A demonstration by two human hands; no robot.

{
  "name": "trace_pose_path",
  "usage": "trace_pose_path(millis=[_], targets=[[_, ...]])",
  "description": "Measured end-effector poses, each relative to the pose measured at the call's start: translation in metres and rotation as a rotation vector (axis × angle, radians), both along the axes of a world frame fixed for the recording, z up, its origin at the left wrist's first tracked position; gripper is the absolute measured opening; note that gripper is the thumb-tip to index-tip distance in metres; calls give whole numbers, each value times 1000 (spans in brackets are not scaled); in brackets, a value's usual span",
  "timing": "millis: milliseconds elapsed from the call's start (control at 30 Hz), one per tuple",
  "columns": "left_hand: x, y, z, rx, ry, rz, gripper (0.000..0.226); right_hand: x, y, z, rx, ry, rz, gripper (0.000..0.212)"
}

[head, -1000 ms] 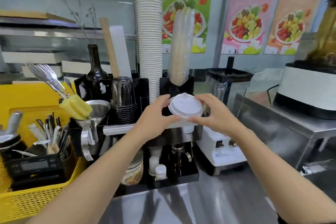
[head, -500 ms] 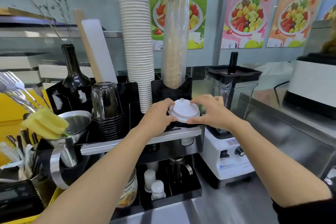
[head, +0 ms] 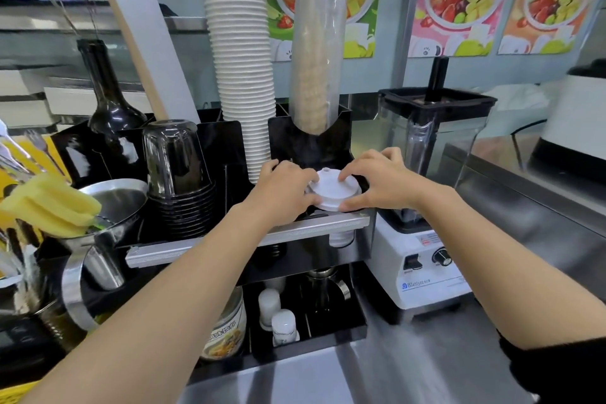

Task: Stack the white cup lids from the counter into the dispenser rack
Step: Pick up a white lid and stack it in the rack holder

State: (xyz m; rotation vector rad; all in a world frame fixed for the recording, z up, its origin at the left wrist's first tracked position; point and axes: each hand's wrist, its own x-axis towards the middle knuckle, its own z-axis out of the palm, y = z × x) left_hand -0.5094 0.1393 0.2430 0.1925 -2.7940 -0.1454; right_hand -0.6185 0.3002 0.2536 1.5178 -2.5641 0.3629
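A white cup lid (head: 333, 190) sits at the top of the right front slot of the black dispenser rack (head: 314, 141), just behind the rack's metal front rail. My left hand (head: 283, 192) grips its left rim and my right hand (head: 380, 182) holds its right rim, fingertips resting on its top. More white lids (head: 341, 239) show below the rail in the same slot. How deep the top lid sits is hidden by my fingers.
A tall stack of white paper cups (head: 241, 65) and a sleeve of clear cups (head: 316, 43) rise right behind my hands. A blender (head: 426, 193) stands close on the right. Stacked black cups (head: 177, 170), a dark bottle (head: 110, 92) and a steel funnel (head: 114, 207) fill the left.
Both hands have brought the lid down and forward from in front of the rack onto the slot's opening. The view has moved closer to the rack.
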Motion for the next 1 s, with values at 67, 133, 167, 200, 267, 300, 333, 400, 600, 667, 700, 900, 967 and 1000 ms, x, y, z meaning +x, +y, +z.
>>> trace_pose_path(millis=[67,133,167,200,267,300,333,400,600,667,700,900,967,1000], targets=[[-4,0,1,-49,-43,-4,34,0,-1,-1,20,26,-1,52],[-5,1,1,-75,-78,-10,35,1,0,-4,8,39,-2,52],[-5,2,1,-91,-97,-12,36,0,1,-5,2,39,-1,53],[-5,2,0,-106,-116,-13,37,-1,1,-6,5,31,-3,54],[-5,2,-2,-130,-143,-14,39,-4,1,-6,44,13,-15,56],[-5,1,-3,-148,-150,-15,41,-6,1,-7,73,14,-22,59],[-4,1,-5,-172,-159,-17,45,-7,1,-8,90,17,-28,62],[-2,0,-8,-206,-187,-18,52,-8,3,-11,66,10,-30,67],[19,0,-7,-111,-25,12,65,8,14,-14,-211,-45,1,75],[40,2,-4,-126,129,40,71,22,16,-14,-323,-60,39,84],[55,3,-3,-129,206,51,73,32,15,-14,-371,-61,58,86],[160,-3,-14,-135,377,179,69,111,-4,-31,-501,51,142,98],[197,-10,-24,-118,374,233,70,145,-14,-40,-463,56,160,97],[216,-14,-30,-105,373,259,70,162,-20,-46,-443,53,175,97]])
